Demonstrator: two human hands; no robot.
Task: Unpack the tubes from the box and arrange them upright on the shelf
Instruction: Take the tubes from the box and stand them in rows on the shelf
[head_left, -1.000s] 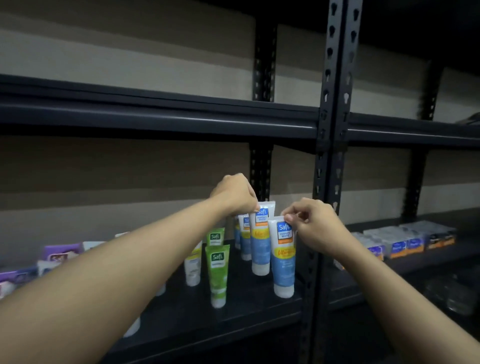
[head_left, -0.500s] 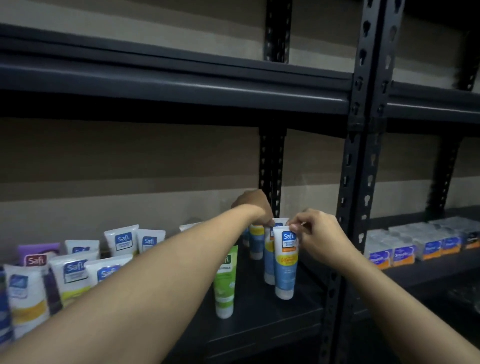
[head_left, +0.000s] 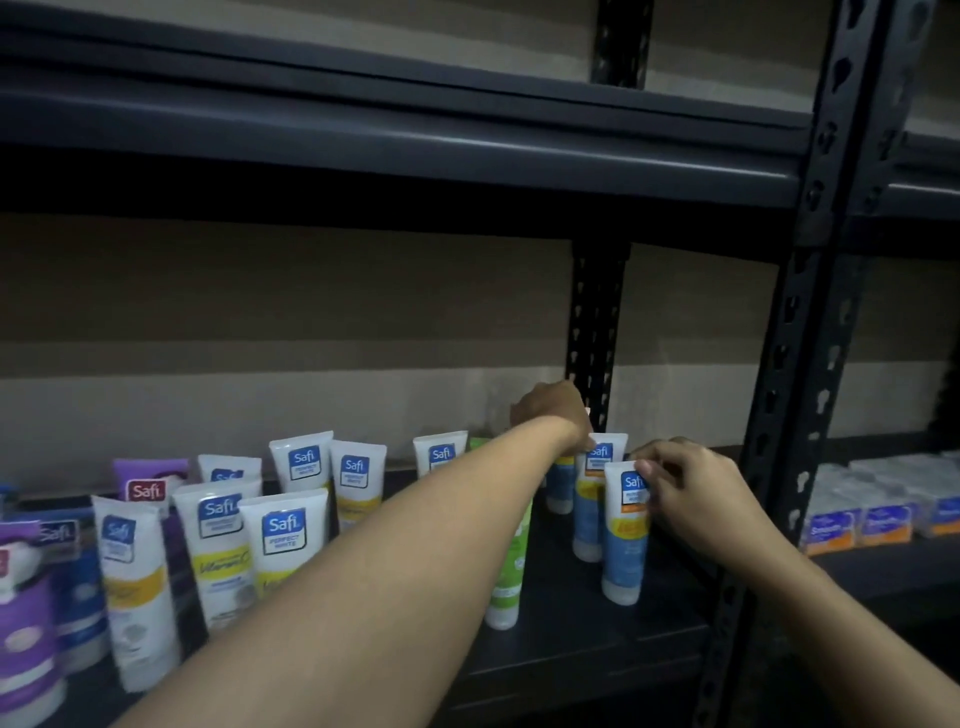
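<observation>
Right hand (head_left: 691, 499) pinches the crimp of the upright front blue tube (head_left: 623, 561). Left hand (head_left: 553, 415) sits over the rear blue tube (head_left: 587, 519) directly behind it; its grip cannot be told.

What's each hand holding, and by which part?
Right hand pinches the front blue tube by its flat top end. Left hand is at the second blue tube's top; its grip is hidden.

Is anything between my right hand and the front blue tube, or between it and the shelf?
Nothing visible. The right hand pinches the top of the front blue tube, which stands upright on the shelf. The left hand is at the second blue tube behind it.
</observation>
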